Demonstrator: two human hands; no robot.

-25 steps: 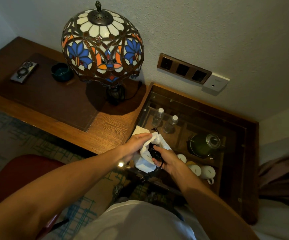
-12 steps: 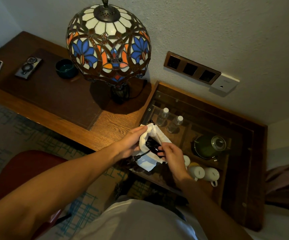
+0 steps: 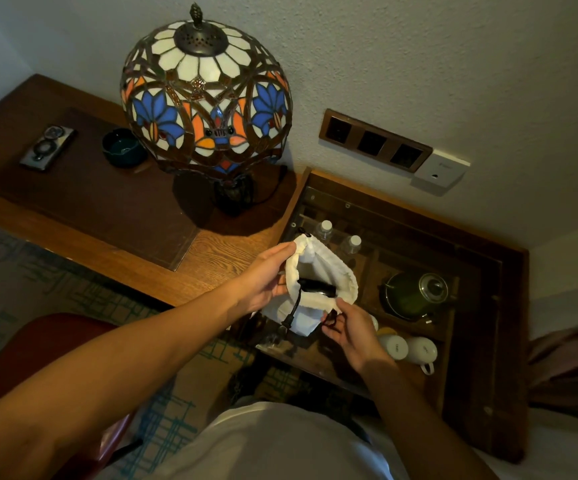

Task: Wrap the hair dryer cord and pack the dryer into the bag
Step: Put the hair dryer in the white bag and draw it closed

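Note:
A white drawstring bag is held open above the corner of the glass-topped cabinet. My left hand pinches the bag's left rim. My right hand grips the near rim at the lower right, by the drawstring. The black hair dryer lies inside the bag's mouth, mostly hidden. Its black cord hangs out over the near rim and down the front of the bag.
A stained-glass lamp stands on the wooden desk. The glass-topped cabinet shows water bottles, a green kettle and white mugs. A red chair is at lower left. Wall sockets sit behind.
The bag's mouth has been pulled wider. My right hand let go of the dryer, which now sits lower inside, and moved to the bag's near rim.

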